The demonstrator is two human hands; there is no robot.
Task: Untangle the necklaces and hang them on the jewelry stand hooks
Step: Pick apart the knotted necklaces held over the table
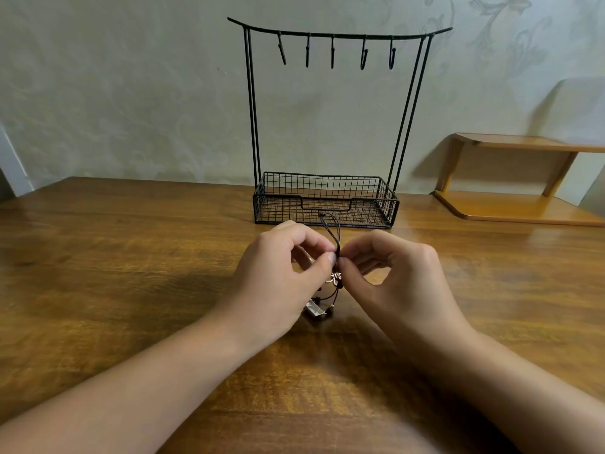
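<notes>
Head view shows us early in the job: our left hand (281,273) and right hand (396,276) meet just above the table (131,257), each pinching the same knot of necklaces (330,257) between thumb and forefinger. Dark cords loop up from the pinch toward the stand (327,126), and below our fingers hang small beads, a pale flower-like charm and a silvery pendant that rests near or on the wood; how many necklaces are in the bundle we cannot tell. All five hooks (332,52) on the top bar are bare and the wire basket (389,204) at the stand's foot looks empty, so by our reckoning nothing is hung yet and the whole untangling and hanging remain. The stand is just beyond our hands with nothing between. A wooden shelf (510,178) sits well off to the right against the wall. The main obstacle seems to be the knot itself, tight and partly hidden by our fingers.
</notes>
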